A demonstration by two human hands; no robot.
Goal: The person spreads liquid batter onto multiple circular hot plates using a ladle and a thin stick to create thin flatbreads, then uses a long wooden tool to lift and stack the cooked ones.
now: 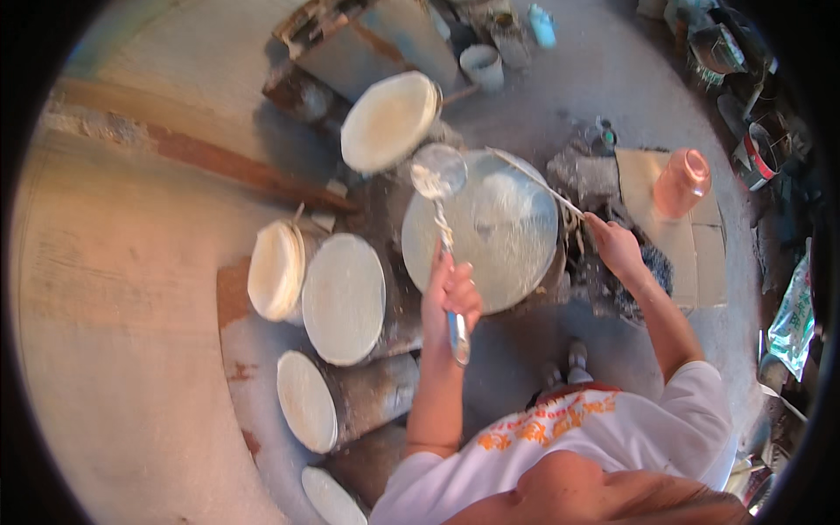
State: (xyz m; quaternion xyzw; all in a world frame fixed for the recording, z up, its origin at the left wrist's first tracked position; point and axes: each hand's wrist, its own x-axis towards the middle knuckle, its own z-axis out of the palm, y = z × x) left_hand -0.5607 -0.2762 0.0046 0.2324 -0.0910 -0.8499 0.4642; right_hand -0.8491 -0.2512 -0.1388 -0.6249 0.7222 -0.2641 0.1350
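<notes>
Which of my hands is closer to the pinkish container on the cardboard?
Right. Your right hand, holding a thin stick, is just left of the pinkish container and slightly nearer you; your left hand, holding a ladle, is much farther left.

The ladle handle looks like glossy metal, the cardboard sheet matt paper.

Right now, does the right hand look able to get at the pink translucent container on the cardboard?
Probably yes: nothing visible stands between the right hand and the pink container on the cardboard. The hand holds a thin stick, though, which it may need to put down first.
</notes>
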